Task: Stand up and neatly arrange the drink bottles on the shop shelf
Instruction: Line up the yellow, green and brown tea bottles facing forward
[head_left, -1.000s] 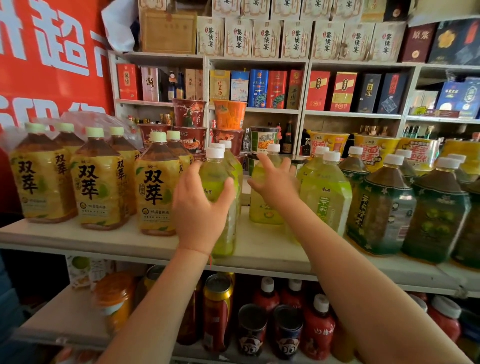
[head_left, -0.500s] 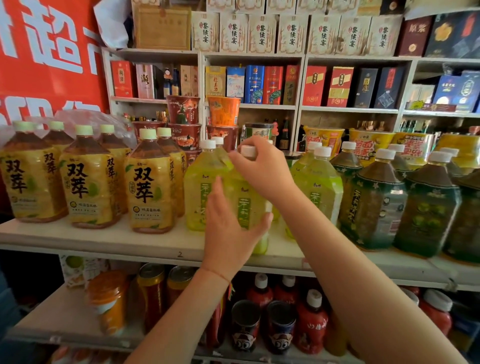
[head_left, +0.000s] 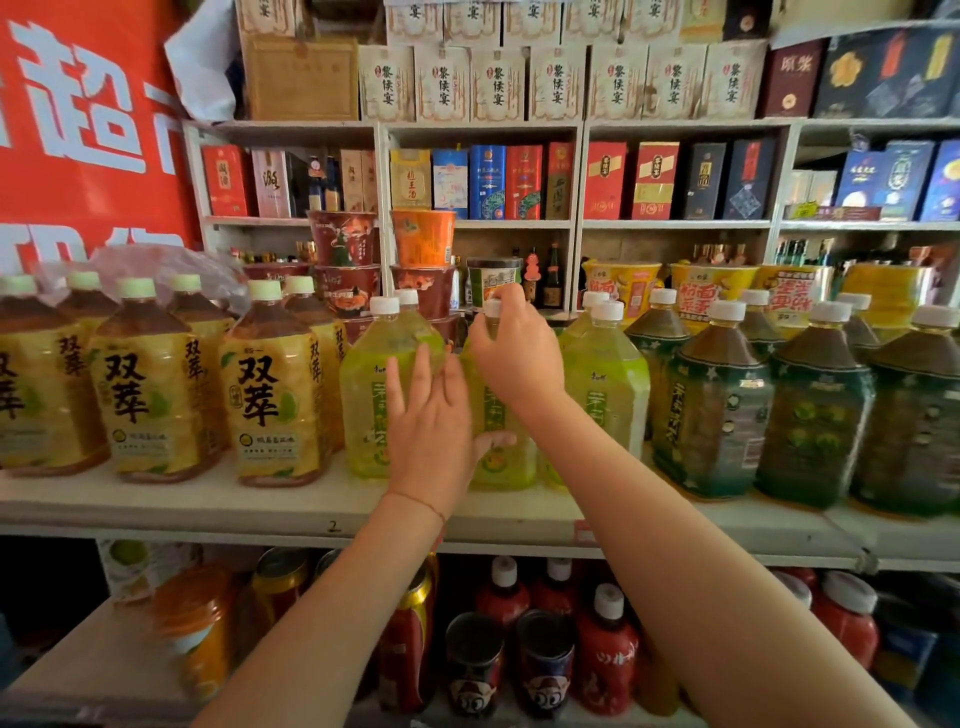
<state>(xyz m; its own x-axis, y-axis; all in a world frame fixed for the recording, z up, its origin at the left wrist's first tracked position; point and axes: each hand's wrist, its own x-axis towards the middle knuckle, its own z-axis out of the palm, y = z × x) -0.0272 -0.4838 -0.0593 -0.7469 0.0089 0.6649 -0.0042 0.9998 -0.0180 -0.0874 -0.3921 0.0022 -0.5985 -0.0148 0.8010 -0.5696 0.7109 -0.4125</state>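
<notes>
Green tea in clear plastic: the bottle (head_left: 498, 415) I am straightening stands on the shelf (head_left: 260, 506), between its two pale green neighbours (head_left: 382, 395) (head_left: 605, 400). My right hand (head_left: 517, 353) is closed round its neck just under the white cap, while my left hand (head_left: 434, 436) lies flat on the body, fingers (head_left: 423, 371) spread wide, thumb under the label. To do this well I should steer from the neck, press low to keep the base from tipping, turn the label forward, and line it up with the yellow bottles' (head_left: 272, 395) front edge.
</notes>
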